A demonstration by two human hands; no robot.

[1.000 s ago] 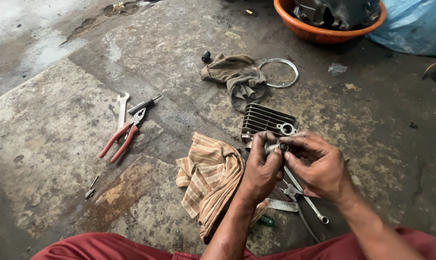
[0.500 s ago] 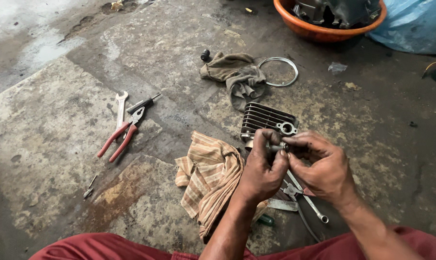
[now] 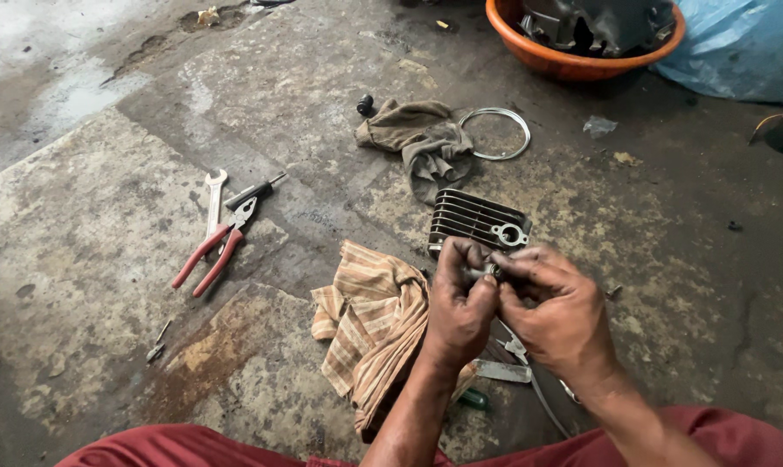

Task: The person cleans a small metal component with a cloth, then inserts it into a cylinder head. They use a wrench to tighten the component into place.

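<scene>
My left hand (image 3: 459,307) and my right hand (image 3: 554,311) meet over the concrete floor, both pinching one small metal part (image 3: 486,271) between their greasy fingertips. Just beyond them lies a finned metal engine cover (image 3: 476,221). A striped tan rag (image 3: 370,324) is spread on the floor under my left forearm. Some metal tools (image 3: 508,367) lie beneath my hands, partly hidden.
Red-handled pliers (image 3: 210,252), a spanner (image 3: 213,197) and a screwdriver (image 3: 253,192) lie to the left. A grey rag (image 3: 421,143) and a wire ring (image 3: 495,133) sit farther back. An orange basin (image 3: 564,56) with engine parts stands at the top. A small bit (image 3: 158,342) lies lower left.
My hands stay together on the small part; the fingers have shifted slightly around it. Nothing else has moved.
</scene>
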